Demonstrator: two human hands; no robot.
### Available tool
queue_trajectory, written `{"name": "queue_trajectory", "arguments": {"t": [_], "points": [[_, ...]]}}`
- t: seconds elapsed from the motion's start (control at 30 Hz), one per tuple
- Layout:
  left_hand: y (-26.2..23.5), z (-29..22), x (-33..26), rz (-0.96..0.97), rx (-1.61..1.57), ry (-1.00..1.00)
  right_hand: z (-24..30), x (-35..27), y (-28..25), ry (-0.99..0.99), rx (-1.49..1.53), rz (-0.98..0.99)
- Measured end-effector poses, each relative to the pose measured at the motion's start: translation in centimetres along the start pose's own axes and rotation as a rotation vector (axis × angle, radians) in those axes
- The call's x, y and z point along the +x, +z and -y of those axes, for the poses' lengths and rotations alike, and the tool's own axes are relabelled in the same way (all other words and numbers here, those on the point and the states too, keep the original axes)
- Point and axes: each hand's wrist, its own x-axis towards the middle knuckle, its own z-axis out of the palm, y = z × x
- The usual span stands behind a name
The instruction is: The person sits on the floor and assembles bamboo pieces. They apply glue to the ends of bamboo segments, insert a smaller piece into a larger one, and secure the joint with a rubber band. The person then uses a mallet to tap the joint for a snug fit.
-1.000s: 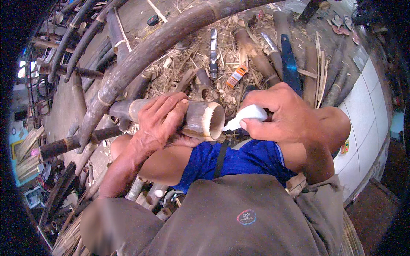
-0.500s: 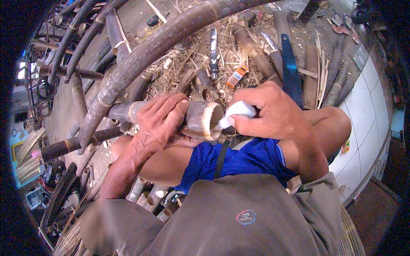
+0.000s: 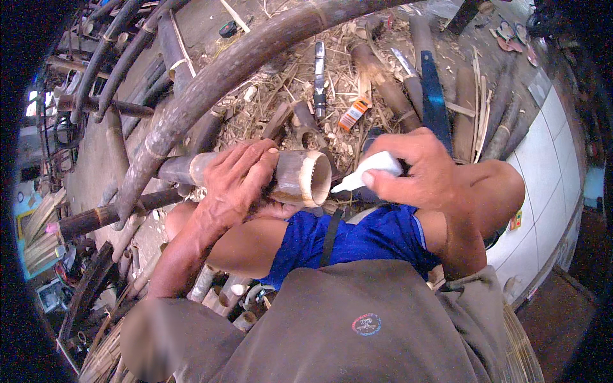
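Across my left thigh lies a thick dark bamboo tube (image 3: 295, 180), its pale, rough-cut open end facing right. My left hand (image 3: 239, 175) wraps over the tube from above, a short way behind that end. In my right hand (image 3: 415, 167) is a white squeeze bottle (image 3: 382, 169) with a tapered nozzle. The nozzle points down and left, just right of the tube's rim and apart from it. What the bottle contains does not show.
A long curved bamboo pole (image 3: 211, 86) arches across in front of me. Beyond lie a dark saw blade (image 3: 435, 102), a knife (image 3: 319, 80), an orange-and-white packet (image 3: 355, 115) and bamboo pieces among shavings. White floor tiles (image 3: 543, 172) run along the right.
My right hand has drawn the bottle to the right, so its nozzle has come away from the tube's open end. My left hand stays on the tube.
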Motion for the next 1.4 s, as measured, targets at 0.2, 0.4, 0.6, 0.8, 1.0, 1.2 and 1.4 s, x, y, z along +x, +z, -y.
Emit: {"name": "queue_trajectory", "arguments": {"t": [0.2, 0.4, 0.6, 0.8, 1.0, 1.2, 1.4], "points": [[0.7, 0.3, -0.9, -0.016, -0.005, -0.036, -1.9, -1.8, 0.1, 0.156, 0.329, -0.180], [1.4, 0.9, 0.9, 0.098, -0.057, -0.095, -5.2, -5.1, -0.8, -0.136, 1.035, -0.368], [3.3, 1.8, -0.4, 0.019, -0.154, -0.421, -3.5, -11.0, -5.8, -0.536, 1.021, -0.664], [8.4, 9.3, -3.8, 0.011, -0.216, -0.532, -4.9, -23.9, -11.5, -0.390, 0.612, -1.665], [8.7, 7.1, 1.6, 0.101, -0.210, -0.567, -21.7, -32.1, -11.5, 0.359, 0.241, -1.977], [9.8, 5.3, 3.3, -0.006, -0.409, -0.579, -35.1, -33.0, -6.6, 0.747, 0.017, -1.787], [11.0, 6.0, 3.6, 0.140, -0.252, -0.638, -41.3, -36.5, -4.7, 0.972, -0.533, -1.614]]}}
